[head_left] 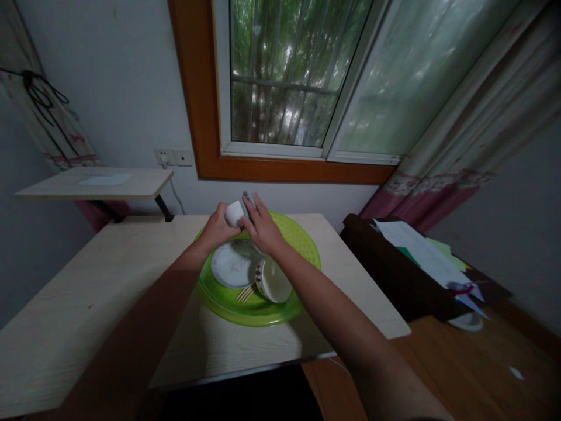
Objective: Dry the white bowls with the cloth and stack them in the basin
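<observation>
Left hand (214, 227) gripped white cup (234, 213) | right hand (263, 228) pinched grey cloth (249, 199) against it | likely light, slick, brittle; grip body

Daylight is coming through the wood-framed window (289, 88); below it a pale table (87, 304) is standing, right of it a curtain (460, 152) is hanging, lower left of it a shelf (96, 182).

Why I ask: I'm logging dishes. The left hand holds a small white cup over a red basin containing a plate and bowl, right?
No: the head view shows the basin is green, not red. The left hand does hold the small white cup over it, with the plate and bowl inside.
</observation>
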{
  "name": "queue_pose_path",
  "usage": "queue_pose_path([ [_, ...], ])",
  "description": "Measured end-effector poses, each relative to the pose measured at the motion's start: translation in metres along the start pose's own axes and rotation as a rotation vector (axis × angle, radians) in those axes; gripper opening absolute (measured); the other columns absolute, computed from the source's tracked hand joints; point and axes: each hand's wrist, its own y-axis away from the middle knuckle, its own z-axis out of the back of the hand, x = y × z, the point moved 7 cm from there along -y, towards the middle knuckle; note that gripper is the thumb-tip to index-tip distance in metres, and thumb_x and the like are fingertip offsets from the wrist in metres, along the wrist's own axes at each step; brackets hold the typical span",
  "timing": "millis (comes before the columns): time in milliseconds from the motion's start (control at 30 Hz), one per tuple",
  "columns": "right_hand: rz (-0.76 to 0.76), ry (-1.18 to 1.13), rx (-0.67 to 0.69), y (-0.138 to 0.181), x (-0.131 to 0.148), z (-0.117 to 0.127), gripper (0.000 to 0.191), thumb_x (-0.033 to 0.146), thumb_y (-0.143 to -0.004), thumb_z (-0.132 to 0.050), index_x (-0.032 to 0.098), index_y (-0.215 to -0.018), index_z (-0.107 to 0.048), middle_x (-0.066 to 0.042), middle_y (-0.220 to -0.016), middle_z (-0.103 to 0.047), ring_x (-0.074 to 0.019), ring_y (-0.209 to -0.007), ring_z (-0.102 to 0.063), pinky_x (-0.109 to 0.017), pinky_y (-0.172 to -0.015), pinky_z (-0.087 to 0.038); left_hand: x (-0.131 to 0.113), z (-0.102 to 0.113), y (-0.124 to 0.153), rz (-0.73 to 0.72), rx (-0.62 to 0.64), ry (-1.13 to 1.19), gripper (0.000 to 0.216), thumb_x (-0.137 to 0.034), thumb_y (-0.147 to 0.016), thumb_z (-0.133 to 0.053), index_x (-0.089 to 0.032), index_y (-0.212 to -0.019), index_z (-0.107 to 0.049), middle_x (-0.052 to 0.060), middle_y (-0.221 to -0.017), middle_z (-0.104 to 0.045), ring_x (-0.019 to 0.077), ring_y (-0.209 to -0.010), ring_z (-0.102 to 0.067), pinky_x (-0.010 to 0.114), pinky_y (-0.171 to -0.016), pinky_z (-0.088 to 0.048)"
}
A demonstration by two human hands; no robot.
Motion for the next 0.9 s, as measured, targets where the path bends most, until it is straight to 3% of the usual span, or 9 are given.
queue_pose_path([
  [133,-0.181,-0.154,-0.084,0.002,-0.032,0.001,0.070,0.063,-0.104,-0.025,0.022,-0.161,-0.027,-0.012,-0.166,-0.032,-0.0247,-0.156,-0.027,-0.051,-0.128,-0.023,-0.004,0.004,0.000,-0.020,-0.028,-0.013,0.062,-0.047,-0.064,-0.081,-0.021,-0.107,-0.046,0.008,-0.101,-0.066,0.0228,-0.088,-0.066,0.030,-0.070,-0.049],
  [267,-0.227,-0.193,-0.087,0.004,-0.045,0.000,0.074,0.067,-0.103,-0.022,0.021,-0.160,-0.030,-0.013,-0.164,-0.037,-0.0255,-0.155,-0.029,-0.052,-0.128,-0.023,-0.005,0.004,-0.001,-0.025,-0.021,-0.031,0.061,-0.046,-0.064,-0.081,-0.021,-0.106,-0.046,0.008,-0.102,-0.066,0.0236,-0.090,-0.067,0.030,-0.070,-0.049],
  [433,-0.044,-0.064,-0.023,0.002,-0.016,0.002,0.065,0.057,-0.106,-0.025,0.022,-0.161,-0.029,-0.010,-0.168,-0.028,-0.0240,-0.158,-0.020,-0.050,-0.129,-0.022,-0.005,0.004,-0.001,-0.017,-0.009,-0.053,0.058,-0.043,-0.064,-0.080,-0.021,-0.105,-0.045,0.007,-0.100,-0.067,0.0232,-0.088,-0.067,0.030,-0.069,-0.049],
  [600,0.120,0.085,0.034,0.001,0.015,-0.002,0.055,0.045,-0.107,-0.034,0.023,-0.156,-0.039,-0.008,-0.169,-0.027,-0.0254,-0.160,-0.013,-0.054,-0.129,-0.017,-0.007,0.004,0.000,-0.006,0.001,-0.037,0.052,-0.031,-0.063,-0.077,-0.022,-0.103,-0.045,0.006,-0.094,-0.067,0.0211,-0.081,-0.065,0.030,-0.068,-0.049],
  [700,0.073,0.059,-0.012,0.000,0.010,0.000,0.055,0.045,-0.107,-0.034,0.023,-0.157,-0.036,-0.008,-0.169,-0.027,-0.0243,-0.159,-0.016,-0.051,-0.129,-0.021,-0.008,0.005,0.000,-0.012,-0.018,-0.049,0.052,-0.036,-0.065,-0.077,-0.021,-0.103,-0.045,0.007,-0.096,-0.068,0.0217,-0.084,-0.066,0.031,-0.070,-0.049],
  [900,-0.149,-0.054,-0.103,0.002,-0.028,0.006,0.062,0.054,-0.106,-0.029,0.019,-0.156,-0.037,-0.012,-0.166,-0.032,-0.0255,-0.155,-0.028,-0.049,-0.128,-0.026,-0.007,0.006,0.000,0.002,-0.035,-0.082,0.060,-0.046,-0.064,-0.081,-0.020,-0.106,-0.046,0.009,-0.101,-0.068,0.0248,-0.090,-0.068,0.031,-0.069,-0.050],
])
